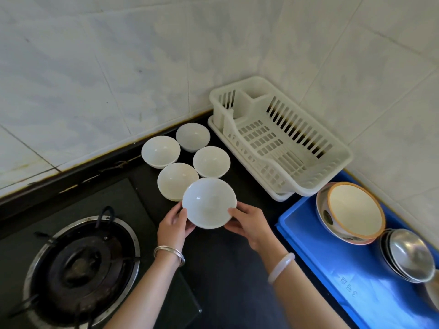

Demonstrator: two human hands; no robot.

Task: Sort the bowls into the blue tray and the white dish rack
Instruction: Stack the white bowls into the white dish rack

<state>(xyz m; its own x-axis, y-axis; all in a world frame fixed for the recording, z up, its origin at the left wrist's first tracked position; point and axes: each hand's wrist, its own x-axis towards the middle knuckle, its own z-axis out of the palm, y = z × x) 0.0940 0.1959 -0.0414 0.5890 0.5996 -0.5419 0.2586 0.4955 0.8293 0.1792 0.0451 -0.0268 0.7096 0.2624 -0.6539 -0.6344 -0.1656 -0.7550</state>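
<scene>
I hold a white bowl (209, 203) between both hands, above the dark counter. My left hand (174, 225) grips its left rim and my right hand (248, 224) grips its right rim. Several more white bowls (177, 180) stand upright in a cluster just behind it. The white dish rack (330, 167) sits at the back right with nothing in it. The blue tray (332, 262) lies at the right. It holds a steel bowl with an orange rim (351, 210) and a stack of steel bowls (407, 254).
A gas burner (80, 269) takes up the counter at the lower left. Tiled walls (118, 67) meet in a corner behind the rack. The dark counter (225, 269) lies between the burner and the tray.
</scene>
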